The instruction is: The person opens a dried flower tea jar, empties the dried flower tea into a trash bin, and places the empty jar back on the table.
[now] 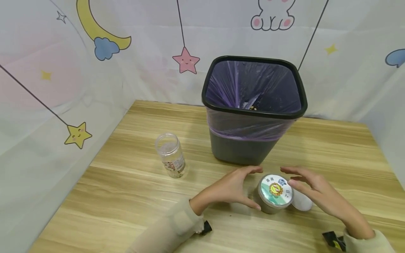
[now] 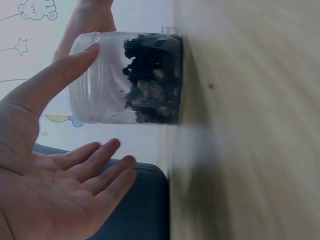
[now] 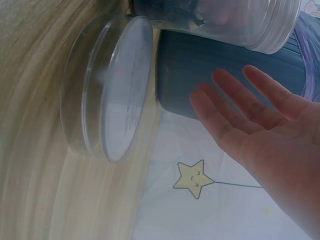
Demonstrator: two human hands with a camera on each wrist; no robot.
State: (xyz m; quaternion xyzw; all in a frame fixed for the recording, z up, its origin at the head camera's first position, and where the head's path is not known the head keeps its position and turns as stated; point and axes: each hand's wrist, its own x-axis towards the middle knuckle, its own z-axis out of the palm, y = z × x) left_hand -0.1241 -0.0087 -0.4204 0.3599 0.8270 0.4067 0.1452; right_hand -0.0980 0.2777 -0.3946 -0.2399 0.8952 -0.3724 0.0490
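Note:
A squat clear jar [image 2: 150, 80] with dark pieces and some paler bits stands upright on the table. Its top [image 1: 276, 189] carries a round label with a smiling sun. My left hand [image 1: 232, 184] is spread around the jar's left side, thumb tip right at its wall and palm apart from it. On the other side, my right hand [image 1: 319, 191] arches with loosely bent fingers, its thumb close to the rim. Neither hand grips anything. Beside the jar, below my right hand, lies a clear round lid [image 3: 122, 90] with a white inner disc, partly hidden in the head view.
Behind the hands stands a dark bin [image 1: 240, 149] lined with a purple bag, with some scraps inside. A taller clear jar [image 1: 172, 158], uncovered and labelled, stands to the left. A patterned cloth [image 1: 152, 80] hangs around the wooden table [image 1: 120, 196]. Small black pieces show beside both sleeves.

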